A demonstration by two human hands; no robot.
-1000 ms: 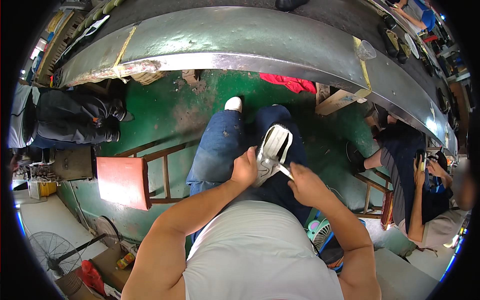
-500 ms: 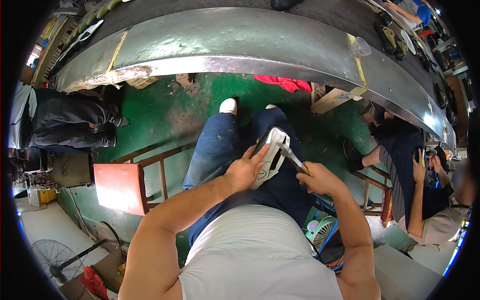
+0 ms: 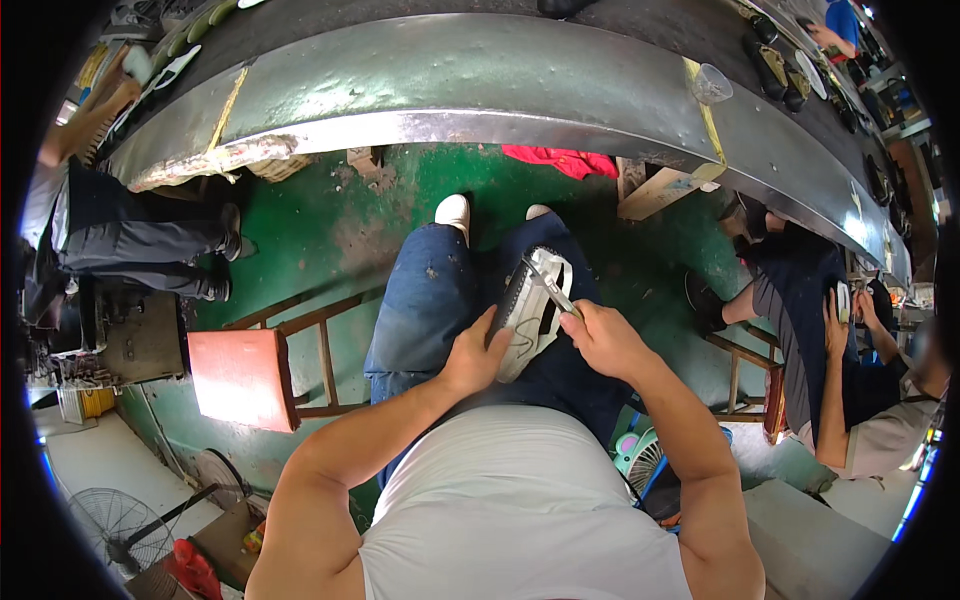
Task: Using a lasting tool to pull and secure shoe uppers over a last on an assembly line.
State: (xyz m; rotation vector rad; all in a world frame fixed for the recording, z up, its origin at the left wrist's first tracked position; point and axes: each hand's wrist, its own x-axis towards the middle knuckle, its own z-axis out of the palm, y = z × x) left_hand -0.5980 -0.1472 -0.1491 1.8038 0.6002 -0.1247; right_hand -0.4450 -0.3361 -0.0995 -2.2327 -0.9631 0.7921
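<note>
From the head, one wide fisheye looks down at the nearby hands (image 3: 478, 355).

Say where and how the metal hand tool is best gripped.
Grip the metal hand tool by its near end, likely best from the person's right: it slants back toward the right hand, which holds that end, while its far end lies over the white shoe.

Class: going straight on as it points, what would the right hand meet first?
The right hand, gripping a silver metal tool, would likely meet the white-and-black shoe; depth is unclear.
</note>
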